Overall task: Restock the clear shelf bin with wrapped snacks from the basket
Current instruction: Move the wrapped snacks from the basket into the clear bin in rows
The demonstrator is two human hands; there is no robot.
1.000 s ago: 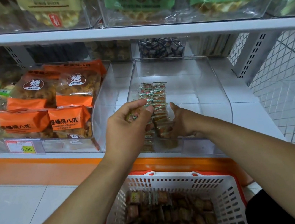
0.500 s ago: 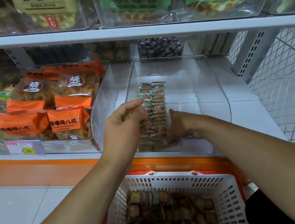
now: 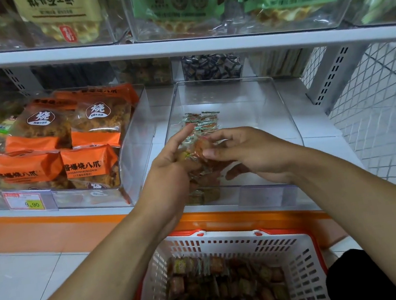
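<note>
The clear shelf bin [image 3: 283, 104] sits on the lower shelf with a row of small wrapped snacks [image 3: 202, 122] lined up along its left side. My left hand [image 3: 169, 168] and my right hand [image 3: 249, 153] meet above the bin's front. Both pinch the same wrapped snack [image 3: 198, 148], an orange-brown piece in clear film. My left forefinger points up. The hands hide the nearer part of the row. Below, a white basket with a red rim [image 3: 231, 243] holds many more wrapped snacks [image 3: 224, 288].
A neighbouring clear bin [image 3: 138, 142] on the left holds orange snack bags [image 3: 91, 163], with a 9.90 price tag [image 3: 30, 202] on its front. The upper shelf [image 3: 179, 45] overhangs with green and yellow bags. A white wire mesh panel [image 3: 382, 112] closes the right side.
My right hand has come up from the bin floor to meet the left. Both now grip one snack above the front of the row, where before the left held it alone.
</note>
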